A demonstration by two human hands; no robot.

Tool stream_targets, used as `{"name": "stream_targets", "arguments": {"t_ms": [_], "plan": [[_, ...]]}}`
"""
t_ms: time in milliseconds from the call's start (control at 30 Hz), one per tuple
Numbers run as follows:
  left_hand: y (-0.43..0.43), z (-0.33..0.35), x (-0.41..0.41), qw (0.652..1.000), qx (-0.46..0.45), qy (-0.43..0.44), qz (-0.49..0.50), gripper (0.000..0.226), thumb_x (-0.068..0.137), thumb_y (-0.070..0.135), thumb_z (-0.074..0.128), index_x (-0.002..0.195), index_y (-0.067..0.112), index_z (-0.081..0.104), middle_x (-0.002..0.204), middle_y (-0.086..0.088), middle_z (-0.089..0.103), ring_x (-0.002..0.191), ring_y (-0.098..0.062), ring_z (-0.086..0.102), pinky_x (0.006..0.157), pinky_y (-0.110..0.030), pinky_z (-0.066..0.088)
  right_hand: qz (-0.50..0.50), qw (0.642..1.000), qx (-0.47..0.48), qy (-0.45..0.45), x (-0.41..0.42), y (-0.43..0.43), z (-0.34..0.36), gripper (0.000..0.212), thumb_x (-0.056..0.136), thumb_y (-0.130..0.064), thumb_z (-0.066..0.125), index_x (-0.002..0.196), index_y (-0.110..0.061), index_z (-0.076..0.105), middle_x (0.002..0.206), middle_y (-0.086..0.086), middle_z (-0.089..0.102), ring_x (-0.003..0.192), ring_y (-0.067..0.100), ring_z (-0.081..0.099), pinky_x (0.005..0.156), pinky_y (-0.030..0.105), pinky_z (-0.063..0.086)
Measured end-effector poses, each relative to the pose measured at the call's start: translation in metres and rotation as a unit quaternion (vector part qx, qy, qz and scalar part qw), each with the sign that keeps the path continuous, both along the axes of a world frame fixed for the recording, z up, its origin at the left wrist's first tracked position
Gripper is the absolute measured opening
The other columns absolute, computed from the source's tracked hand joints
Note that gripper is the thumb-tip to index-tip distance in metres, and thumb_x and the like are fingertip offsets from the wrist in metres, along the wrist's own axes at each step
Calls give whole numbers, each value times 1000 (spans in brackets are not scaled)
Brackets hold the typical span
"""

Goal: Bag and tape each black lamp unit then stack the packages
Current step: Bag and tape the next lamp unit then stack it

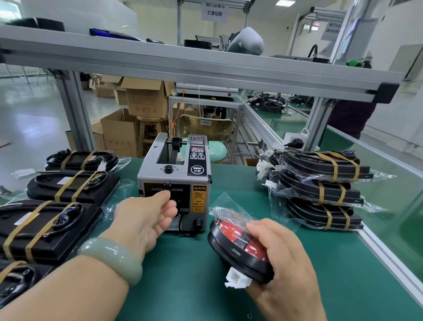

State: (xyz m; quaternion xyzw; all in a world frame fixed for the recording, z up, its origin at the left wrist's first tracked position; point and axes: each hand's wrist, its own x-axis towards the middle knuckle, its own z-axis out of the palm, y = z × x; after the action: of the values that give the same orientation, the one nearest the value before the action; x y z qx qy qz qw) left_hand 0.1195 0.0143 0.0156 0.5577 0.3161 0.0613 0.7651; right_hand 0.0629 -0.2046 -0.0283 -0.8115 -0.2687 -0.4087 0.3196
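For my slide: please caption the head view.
Left hand reaches tape dispenser; right hand grips bagged lamp unit.

Bright, even light falls from ceiling panels (283,2), leaving only soft, faint shadows on the green surface (183,263). Glare sheens the pale floor (34,119) at left and the clear bag (229,210). The wide lens bows the shelf beam (206,66) and stretches the edges; the far background looks soft.

Left hand (146,217), right hand (282,256), forearms bare; thick, glossy bangle (112,259) — pale green — on left wrist
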Motion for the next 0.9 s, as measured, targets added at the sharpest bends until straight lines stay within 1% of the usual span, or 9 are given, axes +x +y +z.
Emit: {"name": "stream_targets", "arguments": {"t_ms": [100,233,400,500,633,700,767,833,900], "plan": [[0,1,2,1000,10,6,0,11,90,19,65,82,13,60,65,-2,68,40,-3,59,39,-17,42,-1,1000,3,0,0,1,1,54,71,-42,68,118,-21,54,119,-6,53,105,15,55,93,26,44],[2,0,4,1000,9,18,-4,9,92,12,57,83,10,58,60,-3,67,40,-5,61,43,-21,44,0,1000,6,2,-1,1,3,54,71,-45,68,118,-22,53,120,-8,51,105,12,54,92,26,43],[1,-2,8,999,33,19,17,8,90,15,61,84,10,58,68,-5,67,49,-9,61,37,-15,43,-3,1000,0,8,-2,1,4,56,70,-46,67,118,-22,53,120,-8,50,105,13,53,94,22,42],[0,-5,13,997,66,17,36,11,89,13,59,79,9,58,68,-4,66,50,-10,58,42,-20,41,-5,1000,3,6,-2,1,3,56,69,-44,67,118,-22,53,119,-8,51,105,13,53,92,26,44],[0,-8,14,992,112,19,54,17,87,12,57,71,8,59,65,-3,63,50,-9,55,43,-20,38,-2,1000,9,0,-3,1,3,55,71,-44,68,118,-21,53,117,-6,56,105,14,54,90,31,45],[2,-8,8,994,101,22,43,20,88,14,56,69,9,59,61,-2,61,49,-8,53,43,-21,38,-1,1000,11,-2,-2,1,3,54,70,-43,68,118,-20,53,116,-4,56,104,14,55,89,32,46],[1,-6,-5,998,66,10,8,22,89,16,57,68,11,58,53,2,60,45,-6,53,41,-18,40,5,1000,12,-3,-2,0,4,54,70,-42,69,117,-20,53,115,-5,56,104,14,55,90,30,46],[-2,-1,-24,999,29,-19,-40,21,89,16,58,68,13,58,48,4,59,39,-4,52,37,-15,40,17,1000,9,4,-2,-1,5,54,70,-42,69,117,-20,53,116,-7,54,105,13,54,93,24,44],[-6,4,-47,995,0,-61,-78,22,88,18,60,66,14,60,52,3,60,40,-5,53,36,-16,41,41,999,12,14,-2,-2,8,54,70,-43,70,116,-19,54,118,-9,52,106,10,53,93,19,43]]}}
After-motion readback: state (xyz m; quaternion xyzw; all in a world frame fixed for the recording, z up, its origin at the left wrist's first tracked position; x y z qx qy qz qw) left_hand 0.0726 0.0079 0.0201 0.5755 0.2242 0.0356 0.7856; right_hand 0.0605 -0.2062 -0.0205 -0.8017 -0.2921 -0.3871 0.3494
